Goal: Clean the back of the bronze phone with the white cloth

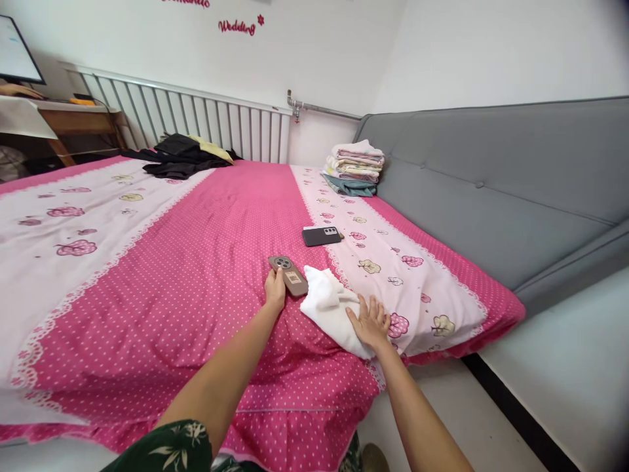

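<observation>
My left hand (pixel 275 288) grips the near end of a brown phone (pixel 289 274) that lies on the pink dotted bedsheet (pixel 196 262). Just right of it my right hand (pixel 371 322) rests flat, fingers spread, on a white folded cloth (pixel 328 303) near the bed's front edge. A second, black phone (pixel 322 235) lies a little farther back on the sheet, untouched.
A stack of folded linens (pixel 354 167) sits at the bed's far right corner against a grey sofa (pixel 491 190). Dark clothes with a yellow piece (pixel 184 156) lie at the far side by the white railing. A wooden desk (pixel 73 121) stands at the far left.
</observation>
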`<state>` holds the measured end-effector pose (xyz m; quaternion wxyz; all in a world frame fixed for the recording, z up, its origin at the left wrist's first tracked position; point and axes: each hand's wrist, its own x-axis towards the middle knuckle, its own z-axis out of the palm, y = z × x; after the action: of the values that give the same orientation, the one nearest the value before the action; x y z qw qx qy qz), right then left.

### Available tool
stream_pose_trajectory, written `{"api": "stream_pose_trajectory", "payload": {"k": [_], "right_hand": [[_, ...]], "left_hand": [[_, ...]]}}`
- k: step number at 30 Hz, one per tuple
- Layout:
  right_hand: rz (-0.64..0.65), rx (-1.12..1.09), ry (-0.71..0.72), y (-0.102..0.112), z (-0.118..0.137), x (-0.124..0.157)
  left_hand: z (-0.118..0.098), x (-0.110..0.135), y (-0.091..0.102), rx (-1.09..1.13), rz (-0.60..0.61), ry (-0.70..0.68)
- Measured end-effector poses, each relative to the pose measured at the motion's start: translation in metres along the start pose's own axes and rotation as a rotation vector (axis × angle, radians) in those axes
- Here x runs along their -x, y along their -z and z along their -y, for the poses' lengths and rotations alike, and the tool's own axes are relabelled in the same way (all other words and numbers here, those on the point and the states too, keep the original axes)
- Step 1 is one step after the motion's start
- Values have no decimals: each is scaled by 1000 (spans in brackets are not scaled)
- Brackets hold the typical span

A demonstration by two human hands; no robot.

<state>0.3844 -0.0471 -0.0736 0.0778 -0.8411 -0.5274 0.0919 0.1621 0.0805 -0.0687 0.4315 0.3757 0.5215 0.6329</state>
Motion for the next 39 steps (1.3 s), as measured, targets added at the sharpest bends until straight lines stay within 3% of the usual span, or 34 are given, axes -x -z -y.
{"api": "stream_pose_trajectory", "payload": {"k": [39], "right_hand": [[6, 14, -54, -1, 8, -1]], "left_hand": [[-13, -1, 1, 157, 62, 143]]}}
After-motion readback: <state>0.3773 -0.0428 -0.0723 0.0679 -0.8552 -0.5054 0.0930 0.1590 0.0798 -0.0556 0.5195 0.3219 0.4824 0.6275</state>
